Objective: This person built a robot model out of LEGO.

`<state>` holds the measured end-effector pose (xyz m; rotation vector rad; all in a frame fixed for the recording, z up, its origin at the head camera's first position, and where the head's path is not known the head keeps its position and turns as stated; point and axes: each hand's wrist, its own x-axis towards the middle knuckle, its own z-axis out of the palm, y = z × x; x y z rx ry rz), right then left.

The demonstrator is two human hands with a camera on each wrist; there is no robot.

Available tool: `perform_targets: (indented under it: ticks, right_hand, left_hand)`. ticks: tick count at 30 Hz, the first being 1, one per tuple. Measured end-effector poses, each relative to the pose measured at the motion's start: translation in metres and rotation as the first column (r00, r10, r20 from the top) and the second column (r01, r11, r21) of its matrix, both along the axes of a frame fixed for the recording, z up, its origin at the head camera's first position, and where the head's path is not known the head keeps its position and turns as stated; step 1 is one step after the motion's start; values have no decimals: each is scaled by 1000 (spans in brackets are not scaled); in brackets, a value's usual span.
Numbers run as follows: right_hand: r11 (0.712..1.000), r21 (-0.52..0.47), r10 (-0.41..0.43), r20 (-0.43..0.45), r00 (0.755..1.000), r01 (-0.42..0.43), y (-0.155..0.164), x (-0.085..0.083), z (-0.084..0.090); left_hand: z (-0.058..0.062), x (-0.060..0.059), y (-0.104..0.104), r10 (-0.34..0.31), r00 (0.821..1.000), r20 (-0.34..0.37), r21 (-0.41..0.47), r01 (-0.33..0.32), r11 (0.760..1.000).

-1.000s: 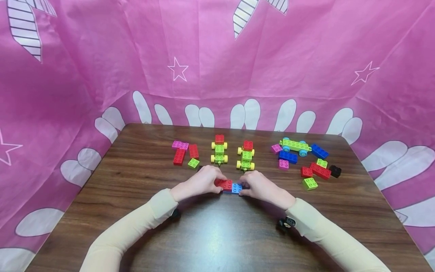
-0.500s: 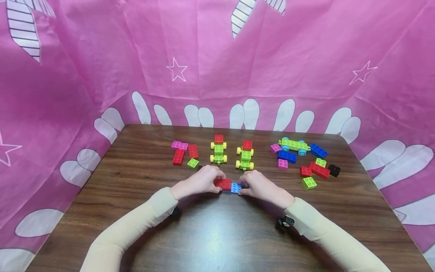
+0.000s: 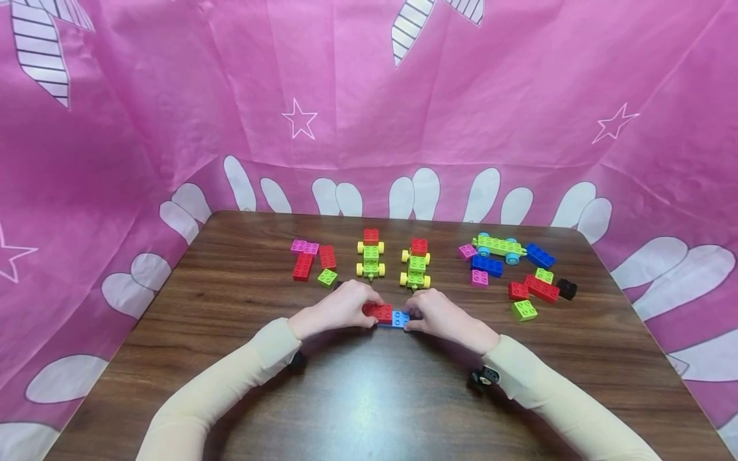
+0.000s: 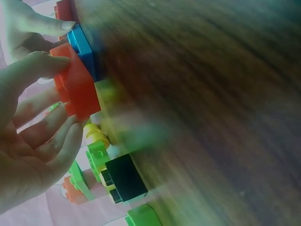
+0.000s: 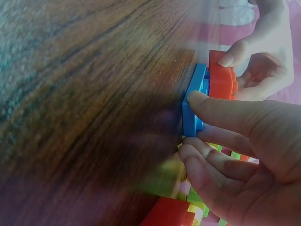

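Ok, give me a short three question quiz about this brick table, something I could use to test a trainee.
1. True or false: the left hand pinches a red brick.
2. Which colour is the plate that the right hand holds? A green, B blue, C black.
3. Fill the gap: the two small wheeled builds beyond the hands have ___ wheels.

Key:
1. True; in the left wrist view its thumb and fingers close on the red brick.
2. B; the red brick sits on the blue plate, low on the wooden table.
3. Yellow.
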<state>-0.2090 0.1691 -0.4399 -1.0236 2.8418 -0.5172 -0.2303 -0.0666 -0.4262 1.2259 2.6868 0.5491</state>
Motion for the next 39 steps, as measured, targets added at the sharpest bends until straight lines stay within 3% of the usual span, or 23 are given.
perform_targets:
  ticks: [10,19,23,31,39]
  right_hand:
    - [1000,1,0,-7,1000,0,-2,-1,1]
    - [1000,-4,2,-8,1000,-2,-2,-2,0]
    - [1000,-7,-2,-6,1000,2,-1,-2,-1]
    - [1000,-14,8,2,1000,-8,0,-2,-1]
    - [1000,-11,-1,15,1000,1,-1,0,2]
  left_hand:
    - [5,2,5,-8,999,31,-50,9,999]
    - [4,4,9,-71,986,-151,-105,55,993]
    - [1,5,7,-58,981,-186,-93,41,995]
    - [-5,7,3,-15,990,-140,-8,14,1000]
    - [-6,3,2,-10,996,-88,11,11,1000]
